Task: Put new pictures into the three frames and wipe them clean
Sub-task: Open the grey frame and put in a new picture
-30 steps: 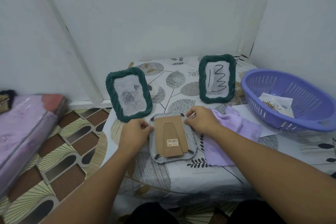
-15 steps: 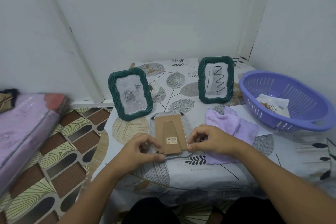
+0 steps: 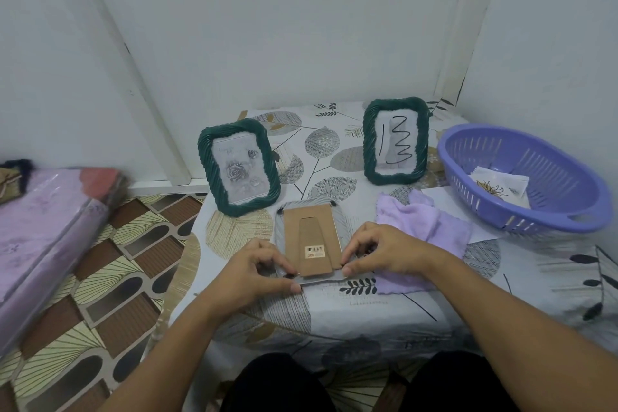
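A third frame (image 3: 311, 237) lies face down on the table, its brown cardboard back and stand showing. My left hand (image 3: 254, 274) pinches its near left corner at a black clip. My right hand (image 3: 384, 252) pinches its near right corner. Two green twisted-edge frames stand upright behind: the left frame (image 3: 238, 165) holds a grey rose picture, the right frame (image 3: 395, 140) holds a sheet with black scribbles. A lilac cloth (image 3: 424, 231) lies crumpled just right of my right hand.
A purple slotted basket (image 3: 521, 177) at the right holds a paper with a flower drawing (image 3: 498, 187). A white sheet lies under the cloth. White walls close the table's back and right. A wrapped purple bundle (image 3: 40, 231) sits on the patterned floor at the left.
Both hands slid from the far corners of the face-down frame to its near corners. The view shifted slightly, otherwise the standing frames, cloth and basket stay put.
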Demonstrator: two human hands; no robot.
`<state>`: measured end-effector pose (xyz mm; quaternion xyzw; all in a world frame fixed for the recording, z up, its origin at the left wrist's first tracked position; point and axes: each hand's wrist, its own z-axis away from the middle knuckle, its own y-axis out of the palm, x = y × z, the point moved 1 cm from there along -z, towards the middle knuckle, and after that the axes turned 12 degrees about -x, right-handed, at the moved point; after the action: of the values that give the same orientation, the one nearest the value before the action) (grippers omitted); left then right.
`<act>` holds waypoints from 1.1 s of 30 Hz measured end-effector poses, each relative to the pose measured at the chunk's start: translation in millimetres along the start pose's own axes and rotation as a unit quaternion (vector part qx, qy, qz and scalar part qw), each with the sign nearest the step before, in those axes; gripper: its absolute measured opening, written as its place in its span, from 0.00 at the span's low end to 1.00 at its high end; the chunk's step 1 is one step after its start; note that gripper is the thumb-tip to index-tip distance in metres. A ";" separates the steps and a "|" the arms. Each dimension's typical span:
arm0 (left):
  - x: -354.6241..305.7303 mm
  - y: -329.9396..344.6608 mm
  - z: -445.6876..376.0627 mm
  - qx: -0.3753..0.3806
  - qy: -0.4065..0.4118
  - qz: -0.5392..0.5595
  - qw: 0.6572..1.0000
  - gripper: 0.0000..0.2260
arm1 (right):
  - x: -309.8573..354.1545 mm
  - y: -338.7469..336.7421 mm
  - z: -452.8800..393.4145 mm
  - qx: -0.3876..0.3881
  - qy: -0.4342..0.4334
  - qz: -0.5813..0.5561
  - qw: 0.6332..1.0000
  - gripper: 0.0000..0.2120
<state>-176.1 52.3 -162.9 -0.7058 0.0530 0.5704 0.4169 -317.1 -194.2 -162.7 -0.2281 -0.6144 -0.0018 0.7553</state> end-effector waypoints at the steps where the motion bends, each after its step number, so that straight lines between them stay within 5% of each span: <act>1: -0.3 -0.3 0.0 0.003 0.000 -0.003 1.000 0.14 | 0.5 0.0 0.5 0.008 0.006 -0.011 1.000 0.11; 26: 0.5 2.9 -1.1 0.006 -0.002 0.001 1.000 0.12 | 4.7 2.3 -3.7 0.043 0.001 0.117 0.992 0.06; 33: -1.9 -0.6 -2.0 0.026 -0.019 0.017 0.999 0.12 | 8.7 -0.3 2.4 0.057 -0.004 0.008 0.998 0.06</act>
<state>-174.9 50.6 -160.9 -0.6831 0.0720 0.5891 0.4256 -317.3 -191.2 -154.2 -0.1895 -0.6142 0.0407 0.7650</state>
